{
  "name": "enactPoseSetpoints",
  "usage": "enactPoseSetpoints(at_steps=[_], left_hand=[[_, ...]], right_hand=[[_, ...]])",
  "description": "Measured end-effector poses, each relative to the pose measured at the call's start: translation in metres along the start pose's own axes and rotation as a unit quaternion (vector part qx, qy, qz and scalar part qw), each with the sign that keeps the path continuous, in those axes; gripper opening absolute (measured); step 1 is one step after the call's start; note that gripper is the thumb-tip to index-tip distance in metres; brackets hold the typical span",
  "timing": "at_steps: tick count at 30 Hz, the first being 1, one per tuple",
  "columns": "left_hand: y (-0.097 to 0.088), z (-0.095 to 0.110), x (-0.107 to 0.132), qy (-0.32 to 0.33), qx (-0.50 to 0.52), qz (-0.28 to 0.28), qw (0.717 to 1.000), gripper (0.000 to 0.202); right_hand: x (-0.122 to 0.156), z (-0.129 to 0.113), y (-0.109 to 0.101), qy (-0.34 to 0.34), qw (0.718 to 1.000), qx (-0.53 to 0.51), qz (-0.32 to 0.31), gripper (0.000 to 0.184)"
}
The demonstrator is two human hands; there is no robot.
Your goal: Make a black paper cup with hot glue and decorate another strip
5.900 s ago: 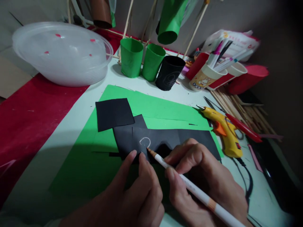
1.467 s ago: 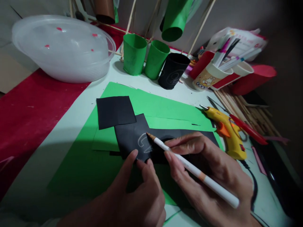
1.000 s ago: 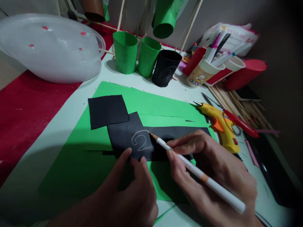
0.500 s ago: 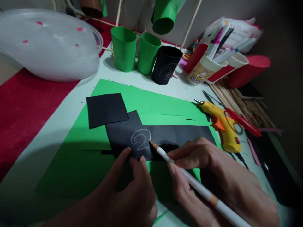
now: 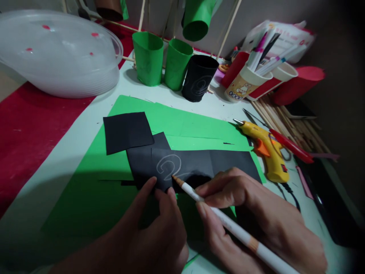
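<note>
My right hand (image 5: pixel 253 217) grips a white pencil (image 5: pixel 236 230) with a tan band, between thumb and fingers. The dark pencil tip touches a strip of black paper (image 5: pixel 228 161), at a pale drawn figure like a "2" with a loop around its top. Fingertips of my left hand (image 5: pixel 159 224) hold the strip's lower edge, just left of the tip. A smaller black paper piece (image 5: pixel 128 133) overlaps the strip's upper left. Both pieces lie on a green sheet (image 5: pixel 88 190).
Behind stand green paper cups (image 5: pixel 148 59) and a black cup (image 5: pixel 199 80) with a pale drawing. A yellow glue gun (image 5: pixel 269 152) and red-handled scissors (image 5: pixel 291 146) lie right. A pen cup (image 5: pixel 246 83) stands back right; clear plastic bowls (image 5: pixel 62 57) sit back left.
My right hand and the pencil tip have shifted left and slightly down across the strip. A pale stroke now shows right of the tip. My left hand stays nearly in place.
</note>
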State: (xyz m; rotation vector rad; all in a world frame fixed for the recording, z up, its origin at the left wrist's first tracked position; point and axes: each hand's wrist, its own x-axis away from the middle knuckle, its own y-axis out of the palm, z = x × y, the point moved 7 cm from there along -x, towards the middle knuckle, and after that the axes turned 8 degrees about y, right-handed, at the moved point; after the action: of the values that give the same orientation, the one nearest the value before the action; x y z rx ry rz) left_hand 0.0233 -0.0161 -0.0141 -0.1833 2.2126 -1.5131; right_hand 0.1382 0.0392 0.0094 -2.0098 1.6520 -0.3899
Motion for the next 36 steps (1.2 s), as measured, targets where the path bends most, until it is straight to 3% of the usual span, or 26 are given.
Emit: enactPoseSetpoints(at_steps=[16,24,36], left_hand=[[-0.002,-0.004,0.000,-0.010,0.022,0.018,1.000,0.035],[0.004,0.001,0.008,-0.019,0.049,0.040,0.998,0.025],[0.014,0.007,0.025,-0.019,0.019,0.009,1.000,0.027]], right_hand=[[-0.004,0.005,-0.011,-0.004,0.999,0.051,0.019,0.013],[-0.001,0.007,-0.019,-0.007,0.997,0.077,0.030,0.010],[0.005,0.005,-0.024,-0.026,0.994,0.099,0.032,0.013]])
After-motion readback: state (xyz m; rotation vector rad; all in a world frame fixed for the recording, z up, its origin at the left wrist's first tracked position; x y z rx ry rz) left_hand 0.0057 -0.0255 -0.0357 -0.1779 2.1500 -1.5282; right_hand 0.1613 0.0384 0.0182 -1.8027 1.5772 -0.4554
